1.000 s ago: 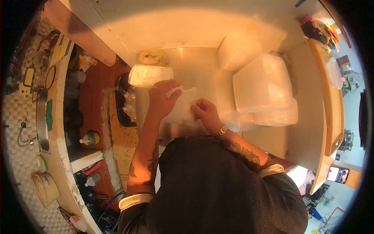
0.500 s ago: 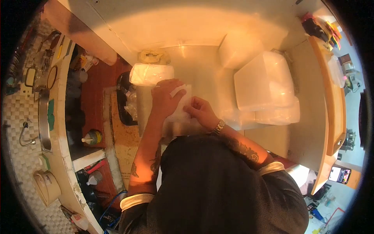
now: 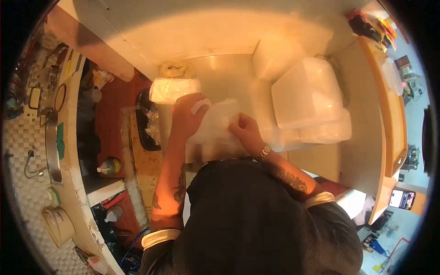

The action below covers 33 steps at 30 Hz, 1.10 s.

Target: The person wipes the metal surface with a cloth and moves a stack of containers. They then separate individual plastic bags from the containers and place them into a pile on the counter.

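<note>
Between my hands a thin, translucent white sheet or bag (image 3: 219,120) is spread over the pale worktop (image 3: 213,68). My left hand (image 3: 189,114) has its fingers curled on the sheet's left part, just beside a white wrapped packet (image 3: 172,90). The sheet's right edge is pinched between the thumb and fingers of my right hand (image 3: 245,130), which has a metal watch (image 3: 264,151) at the wrist. Behind the packet lies a small yellowish wrapped item (image 3: 176,69).
Large white plastic-wrapped stacks (image 3: 307,96) stand on the right. A black tray (image 3: 145,123) with clear plastic is left of the worktop. Farther left are a bottle (image 3: 109,166) and a sink (image 3: 54,151). A wooden panel (image 3: 385,114) rises at the right.
My right hand has moved right with the edge of the sheet, away from my left hand. The sheet is spread wider. The view has shifted slightly.
</note>
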Each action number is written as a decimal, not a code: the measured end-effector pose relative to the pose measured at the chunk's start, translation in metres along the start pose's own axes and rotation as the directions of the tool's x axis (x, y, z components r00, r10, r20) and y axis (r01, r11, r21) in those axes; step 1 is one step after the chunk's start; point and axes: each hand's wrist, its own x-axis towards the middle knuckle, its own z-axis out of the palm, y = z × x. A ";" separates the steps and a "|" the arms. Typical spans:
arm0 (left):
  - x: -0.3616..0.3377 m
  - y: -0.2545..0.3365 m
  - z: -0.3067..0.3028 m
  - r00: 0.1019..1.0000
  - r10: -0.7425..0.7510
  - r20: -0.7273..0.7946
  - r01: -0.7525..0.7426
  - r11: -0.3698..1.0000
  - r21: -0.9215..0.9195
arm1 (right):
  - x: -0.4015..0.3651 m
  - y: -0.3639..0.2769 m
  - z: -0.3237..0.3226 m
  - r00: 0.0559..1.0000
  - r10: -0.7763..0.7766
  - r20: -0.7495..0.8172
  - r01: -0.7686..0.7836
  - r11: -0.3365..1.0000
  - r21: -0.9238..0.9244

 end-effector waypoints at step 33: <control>-0.002 0.025 0.005 0.997 0.003 0.074 -0.011 0.994 0.107 | -0.104 -0.181 -0.207 0.680 -0.675 0.286 0.260 -0.143 -0.955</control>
